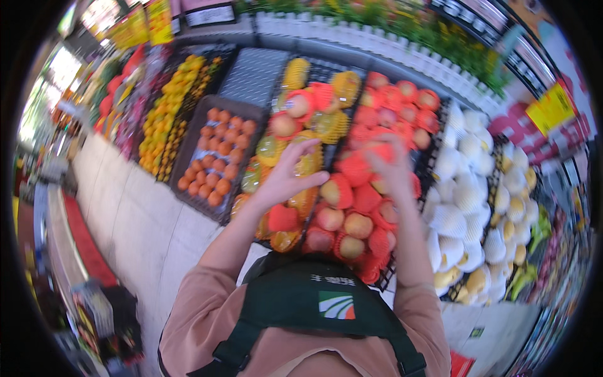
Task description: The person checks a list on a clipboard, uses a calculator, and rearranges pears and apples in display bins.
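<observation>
My left hand (294,176), thumb and fingers spread, is above yellow-netted fruit (308,165) and holds nothing. To its right, my right hand (391,160) is blurred over a crate of apples (358,225) in red foam nets. Its fingers are at a red foam net (360,165); whether they grip it I cannot tell. Red-netted apples (284,126) also lie on the yellow-netted fruit at the upper left of my hands. A red foam net (282,217) is below my left wrist.
Left of my hands stands a brown crate (176,165) of orange-red round fruit (219,165), with yellow citrus (174,103) beyond. White-netted fruit (466,179) fills the rack on the right. A white picket edging (377,42) runs along the back. Pale floor tiles (136,212) lie at left.
</observation>
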A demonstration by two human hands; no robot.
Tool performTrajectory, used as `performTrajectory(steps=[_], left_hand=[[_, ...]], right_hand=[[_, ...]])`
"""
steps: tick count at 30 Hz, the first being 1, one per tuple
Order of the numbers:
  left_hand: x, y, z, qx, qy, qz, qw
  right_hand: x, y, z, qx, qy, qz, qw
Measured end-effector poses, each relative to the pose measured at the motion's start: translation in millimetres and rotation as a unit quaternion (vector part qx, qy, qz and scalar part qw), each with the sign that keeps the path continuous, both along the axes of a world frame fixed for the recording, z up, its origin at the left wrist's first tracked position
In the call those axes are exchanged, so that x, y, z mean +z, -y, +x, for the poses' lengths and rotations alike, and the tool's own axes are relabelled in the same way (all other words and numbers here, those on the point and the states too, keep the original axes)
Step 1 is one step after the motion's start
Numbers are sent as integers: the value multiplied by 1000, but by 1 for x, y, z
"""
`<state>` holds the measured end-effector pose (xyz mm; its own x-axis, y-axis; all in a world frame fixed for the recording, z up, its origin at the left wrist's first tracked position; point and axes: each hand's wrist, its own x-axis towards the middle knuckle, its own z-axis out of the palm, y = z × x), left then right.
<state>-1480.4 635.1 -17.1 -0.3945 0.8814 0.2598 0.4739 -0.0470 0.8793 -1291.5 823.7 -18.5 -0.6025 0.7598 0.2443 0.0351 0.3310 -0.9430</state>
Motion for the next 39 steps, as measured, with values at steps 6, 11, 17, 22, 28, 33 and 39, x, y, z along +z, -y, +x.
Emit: performTrajectory(steps=[6, 11, 17, 22, 28, 33, 39], left_hand=[[-69, -20, -94, 196, -104, -81, 972], [-65, -62, -116, 199, -231, -107, 946], [-59, -95, -125, 140, -285, -258, 912], [-63, -105, -136, 171, -253, -222, 926], [-68, -114, -133, 198, -261, -254, 910], [-80, -111, -140, 172, -277, -144, 934], [-80, -101, -134, 186, -219, -78, 955]], right_hand=[[-51, -95, 60, -144, 449, 331, 817], [-89, -107, 58, -40, 595, 375, 710], [-8, -116, 26, 35, 541, 261, 799], [18, -77, -66, 25, 198, 305, 931], [-36, -59, -182, 73, 330, 274, 900], [-65, -65, -216, 12, 345, 319, 883], [-7, -79, -139, 1, 228, 221, 948]])
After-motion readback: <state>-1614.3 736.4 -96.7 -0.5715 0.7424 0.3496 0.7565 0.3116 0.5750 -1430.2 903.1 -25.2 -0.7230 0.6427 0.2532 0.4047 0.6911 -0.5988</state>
